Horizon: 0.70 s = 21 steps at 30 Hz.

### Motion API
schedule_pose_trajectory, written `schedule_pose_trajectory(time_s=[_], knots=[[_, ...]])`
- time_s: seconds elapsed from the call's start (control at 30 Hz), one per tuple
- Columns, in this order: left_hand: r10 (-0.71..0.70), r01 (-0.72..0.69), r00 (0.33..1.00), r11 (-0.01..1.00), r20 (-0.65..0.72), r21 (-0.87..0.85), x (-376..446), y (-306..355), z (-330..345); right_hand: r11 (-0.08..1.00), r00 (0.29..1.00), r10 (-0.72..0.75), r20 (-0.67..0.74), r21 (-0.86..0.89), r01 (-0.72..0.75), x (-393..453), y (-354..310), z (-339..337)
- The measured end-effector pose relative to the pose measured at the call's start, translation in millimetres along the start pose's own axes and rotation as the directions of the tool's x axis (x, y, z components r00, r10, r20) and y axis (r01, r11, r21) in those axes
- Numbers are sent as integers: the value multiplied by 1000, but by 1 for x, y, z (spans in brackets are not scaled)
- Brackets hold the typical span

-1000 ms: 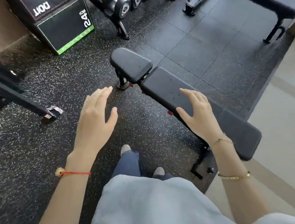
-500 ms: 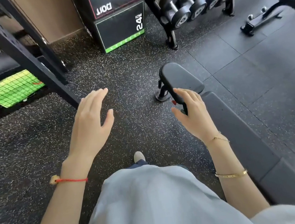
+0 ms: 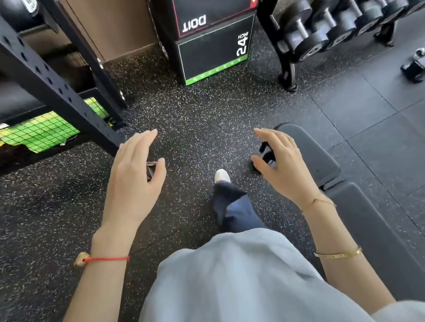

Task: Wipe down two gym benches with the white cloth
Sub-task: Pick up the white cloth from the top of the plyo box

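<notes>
Two bare hands hover over a speckled black rubber floor (image 3: 39,222), palms down. The left hand (image 3: 133,181) has its fingers straight and loosely spread, and its grip holds nothing. The right hand (image 3: 284,164) has gently bent fingers, and its grip is empty too. No white cloth appears anywhere in view, so the wiping looks not yet begun; finding the cloth likely comes first.

One black padded gym bench (image 3: 312,156) runs along the right side, from just past the right hand toward the lower right corner, close beside the right forearm. A second bench is not clearly visible.

A black steel rack upright (image 3: 34,73) slants in at upper left. Ahead stands a stacked jump box (image 3: 215,50), with a dumbbell rack (image 3: 348,10) at upper right. Open floor lies ahead between the rack upright and the bench, where one foot (image 3: 222,176) steps forward.
</notes>
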<state>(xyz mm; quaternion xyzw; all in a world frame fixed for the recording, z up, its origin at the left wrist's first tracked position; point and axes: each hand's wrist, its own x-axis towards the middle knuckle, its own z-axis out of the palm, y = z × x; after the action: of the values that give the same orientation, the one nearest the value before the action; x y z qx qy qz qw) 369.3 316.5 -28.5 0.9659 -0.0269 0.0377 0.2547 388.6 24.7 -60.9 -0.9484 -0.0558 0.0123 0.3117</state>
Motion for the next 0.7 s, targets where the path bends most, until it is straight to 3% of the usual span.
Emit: schedule_pose_trajectory(time_s=[0.43, 0.7], knots=[[-91, 91, 984, 996, -152, -4, 256, -5, 5, 982, 982, -186, 40, -10, 186, 316, 14, -42], [-125, 123, 984, 992, -129, -26, 376, -21, 14, 983, 982, -185, 50, -3, 185, 444, 18, -41]])
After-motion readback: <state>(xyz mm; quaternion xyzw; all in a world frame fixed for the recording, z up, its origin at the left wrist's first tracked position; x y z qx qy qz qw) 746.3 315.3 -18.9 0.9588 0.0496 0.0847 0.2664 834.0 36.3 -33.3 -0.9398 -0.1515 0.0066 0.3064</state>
